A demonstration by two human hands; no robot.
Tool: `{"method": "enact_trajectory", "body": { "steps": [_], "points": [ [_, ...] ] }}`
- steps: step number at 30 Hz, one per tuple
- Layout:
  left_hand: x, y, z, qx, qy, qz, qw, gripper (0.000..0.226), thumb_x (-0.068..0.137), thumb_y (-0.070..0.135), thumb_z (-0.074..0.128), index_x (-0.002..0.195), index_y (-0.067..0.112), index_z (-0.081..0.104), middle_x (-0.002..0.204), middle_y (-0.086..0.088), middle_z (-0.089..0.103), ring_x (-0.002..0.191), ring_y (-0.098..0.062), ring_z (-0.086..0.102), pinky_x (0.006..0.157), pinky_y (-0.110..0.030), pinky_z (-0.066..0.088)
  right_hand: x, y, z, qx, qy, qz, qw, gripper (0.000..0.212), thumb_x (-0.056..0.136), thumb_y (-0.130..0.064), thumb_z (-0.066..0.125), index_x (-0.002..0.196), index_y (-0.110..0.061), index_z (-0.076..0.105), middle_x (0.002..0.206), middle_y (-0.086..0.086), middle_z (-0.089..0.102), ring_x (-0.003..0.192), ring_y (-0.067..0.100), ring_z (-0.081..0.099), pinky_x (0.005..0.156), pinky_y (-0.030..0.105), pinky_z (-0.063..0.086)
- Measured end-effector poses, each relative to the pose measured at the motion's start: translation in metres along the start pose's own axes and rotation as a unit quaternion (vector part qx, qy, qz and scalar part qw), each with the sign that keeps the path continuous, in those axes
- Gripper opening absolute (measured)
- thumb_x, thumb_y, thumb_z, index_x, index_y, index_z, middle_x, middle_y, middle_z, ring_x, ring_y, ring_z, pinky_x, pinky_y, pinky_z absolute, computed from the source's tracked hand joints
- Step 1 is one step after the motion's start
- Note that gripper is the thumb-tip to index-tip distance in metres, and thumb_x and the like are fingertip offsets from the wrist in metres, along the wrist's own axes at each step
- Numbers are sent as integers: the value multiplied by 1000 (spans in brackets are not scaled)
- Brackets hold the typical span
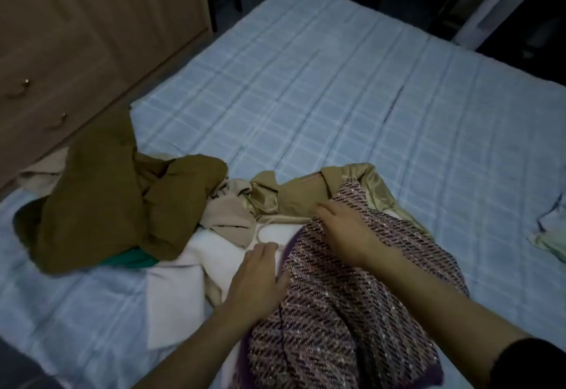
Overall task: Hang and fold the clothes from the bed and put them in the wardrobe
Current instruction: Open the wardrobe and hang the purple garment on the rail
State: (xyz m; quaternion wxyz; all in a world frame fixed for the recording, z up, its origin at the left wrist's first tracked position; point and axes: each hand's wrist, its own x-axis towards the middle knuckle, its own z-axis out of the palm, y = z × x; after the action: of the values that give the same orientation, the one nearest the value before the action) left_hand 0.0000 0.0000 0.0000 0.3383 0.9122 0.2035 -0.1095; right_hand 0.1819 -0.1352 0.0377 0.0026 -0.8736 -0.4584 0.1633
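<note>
**Both hands on the tweed at the near edge of the bed**

Your left hand (260, 278) lies flat, fingers straight and together, palm down on the left edge of the tweed (343, 306), where it meets the white cloth (180, 293) beside it. It grips nothing.

Your right hand (346, 235) is on the far part of the tweed, fingers spread and bent a little over the fabric. Whether they pinch the cloth or only press on it, you cannot tell from this view; the fingertips are partly hidden against the weave.

The tweed, pink and dark in a diagonal pattern with a purple lining showing at its edges, runs from the near edge of the bed (337, 88) up toward the middle, under both your forearms. Just beyond it, touching its far end, lies a shiny tan garment (294, 192). To the left of that, a beige piece (228, 217) is crumpled between the tan garment and a big olive-brown garment (107, 201), which is heaped at the left side of the bed. A strip of green cloth (134, 260) shows under the olive-brown heap's near edge.

The wardrobe (76, 36) stands far left, right against the bed, its doors closed, two small knobs on the lower front. At the right edge of the bed, well apart from the pile, lies a small pale item (551, 229).
</note>
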Motion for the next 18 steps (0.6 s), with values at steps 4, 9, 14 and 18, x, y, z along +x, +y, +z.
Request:
{"method": "enact_trajectory", "body": {
  "steps": [4,9,14,18],
  "points": [
    [12,0,25,-50,-56,-66,995,45,93,41,53,126,12,46,119,-7,52,111,-24,51,92,-36,44,19,8,25,-31,-61,-42,997,66,84,-8,48,147,-22,34,148,5,40,136,26,33,115,36,23],
    [23,1,44,-54,-77,-101,990,39,91,47,54,109,12,52,106,-6,58,101,-23,55,86,-37,48,32,21,49,-86,-104,-26,990,66,86,-14,49,150,-18,29,155,7,31,147,24,18,120,43,4],
    [29,10,56,-18,-78,-123,989,49,86,58,54,112,17,52,108,-5,64,99,-25,61,86,-39,52,44,25,51,-125,-129,-18,984,72,83,-24,58,148,-15,29,153,8,32,146,24,19,120,48,3],
    [32,16,58,-12,-66,-149,987,47,84,56,59,113,21,49,112,-1,65,104,-25,62,91,-39,48,44,27,49,-135,-110,-16,985,63,81,-23,61,139,-15,40,140,7,45,133,28,36,119,45,12]
  ]
}}
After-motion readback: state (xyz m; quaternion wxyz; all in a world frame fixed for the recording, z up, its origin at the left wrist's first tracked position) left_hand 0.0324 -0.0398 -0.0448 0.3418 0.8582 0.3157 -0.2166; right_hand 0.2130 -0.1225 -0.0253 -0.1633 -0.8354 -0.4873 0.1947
